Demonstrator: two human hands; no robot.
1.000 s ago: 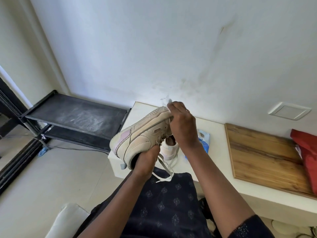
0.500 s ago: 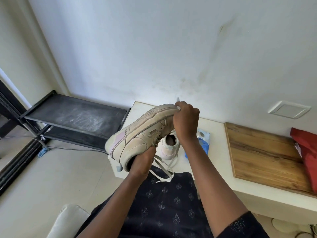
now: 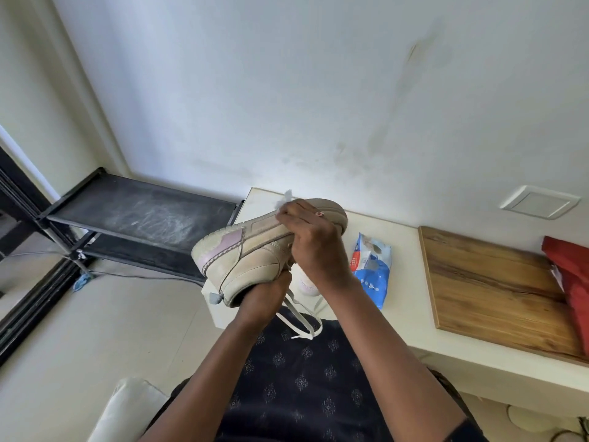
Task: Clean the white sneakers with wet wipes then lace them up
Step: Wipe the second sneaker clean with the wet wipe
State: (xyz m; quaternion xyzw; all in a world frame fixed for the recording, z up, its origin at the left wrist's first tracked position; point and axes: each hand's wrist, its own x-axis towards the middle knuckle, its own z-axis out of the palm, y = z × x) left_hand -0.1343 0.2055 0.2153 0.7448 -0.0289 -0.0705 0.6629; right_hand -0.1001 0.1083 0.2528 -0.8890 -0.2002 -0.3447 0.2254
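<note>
Head view: a sneaker (image 3: 251, 253) held up over the table (image 3: 411, 301) edge and wiped.

The left hand (image 3: 263, 296) grips the sneaker at its opening, with the sole turned up and away. The right hand (image 3: 314, 237) has its fingers curled around a wet wipe (image 3: 284, 199) and presses it on the sole edge. The second sneaker (image 3: 306, 283) stands on the table behind the hands, just beside a blue wipes pack (image 3: 371, 271). Loose laces (image 3: 299, 322) hang over the table edge.

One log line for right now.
phase: wiping | left hand: grips sneaker at collar | right hand: presses wet wipe on sole edge | wipes pack: on table
</note>
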